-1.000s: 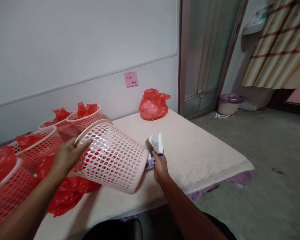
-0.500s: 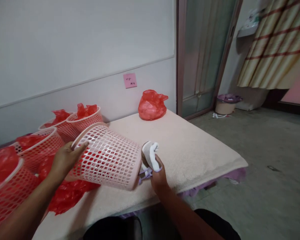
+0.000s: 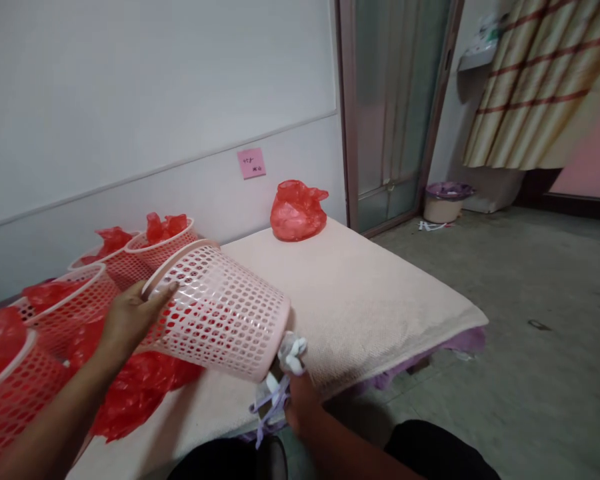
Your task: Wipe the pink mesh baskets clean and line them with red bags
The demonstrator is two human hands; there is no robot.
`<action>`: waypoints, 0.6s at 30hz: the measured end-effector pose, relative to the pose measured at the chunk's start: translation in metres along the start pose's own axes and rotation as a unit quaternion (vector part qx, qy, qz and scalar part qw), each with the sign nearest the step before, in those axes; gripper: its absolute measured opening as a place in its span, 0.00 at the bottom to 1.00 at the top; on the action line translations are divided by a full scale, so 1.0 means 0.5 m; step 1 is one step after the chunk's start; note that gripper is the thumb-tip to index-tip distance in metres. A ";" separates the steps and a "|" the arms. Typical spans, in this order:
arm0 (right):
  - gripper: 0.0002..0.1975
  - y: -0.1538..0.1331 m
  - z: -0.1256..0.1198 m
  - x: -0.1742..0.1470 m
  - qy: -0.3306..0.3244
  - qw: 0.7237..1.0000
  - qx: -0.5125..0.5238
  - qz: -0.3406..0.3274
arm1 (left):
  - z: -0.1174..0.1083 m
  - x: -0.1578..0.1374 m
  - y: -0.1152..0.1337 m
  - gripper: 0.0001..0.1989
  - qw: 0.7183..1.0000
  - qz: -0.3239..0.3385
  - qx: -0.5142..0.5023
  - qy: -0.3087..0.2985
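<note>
My left hand grips the rim of a pink perforated plastic wastebasket, thumb on the outside. The basket lies tilted on its side, its bottom facing right. Against that bottom edge my right hand is closed round a bunched white-and-grey cloth with purple strings hanging down. Most of the cloth is hidden by the hand and the basket. Beneath the basket's mouth lies a crumpled red plastic bag on the cream bed cover.
Several pink baskets with red bags in them stand at the left along the wall. A filled red bag sits at the far end of the bed. A pink note is stuck on the wall. A small bin stands by the glass door.
My right hand has moved down and slightly left with the cloth, now along the lower part of the basket's bottom edge. The left hand keeps its grip. The camera view has shifted slightly.
</note>
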State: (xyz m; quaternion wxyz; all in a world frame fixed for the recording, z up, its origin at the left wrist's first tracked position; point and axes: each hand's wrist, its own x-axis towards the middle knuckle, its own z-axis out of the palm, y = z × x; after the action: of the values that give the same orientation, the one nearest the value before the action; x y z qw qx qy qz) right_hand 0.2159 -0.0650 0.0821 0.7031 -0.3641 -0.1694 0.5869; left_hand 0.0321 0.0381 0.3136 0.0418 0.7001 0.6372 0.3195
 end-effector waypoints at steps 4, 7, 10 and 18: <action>0.14 -0.032 -0.007 0.045 0.066 0.987 0.096 0.107 | 0.016 -0.020 -0.006 0.19 0.999 0.023 -0.044 0.017; 0.14 -0.049 -0.009 0.069 0.077 0.983 0.121 0.115 | 0.016 -0.039 -0.012 0.17 0.996 0.064 -0.044 0.047; 0.14 -0.070 -0.005 0.078 0.052 0.987 0.111 0.105 | 0.008 -0.053 -0.016 0.17 0.992 0.102 -0.010 0.070; 0.17 -0.165 0.001 0.093 0.087 0.989 0.109 -0.047 | -0.019 -0.081 -0.039 0.20 0.991 0.050 -0.062 0.104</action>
State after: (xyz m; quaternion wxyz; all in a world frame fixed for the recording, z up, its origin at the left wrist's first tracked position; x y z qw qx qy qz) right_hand 0.2853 -0.0244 0.1325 0.7773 -0.3266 -0.0592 0.5345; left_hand 0.0109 0.0013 0.2963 0.0022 0.6904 0.5811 0.4309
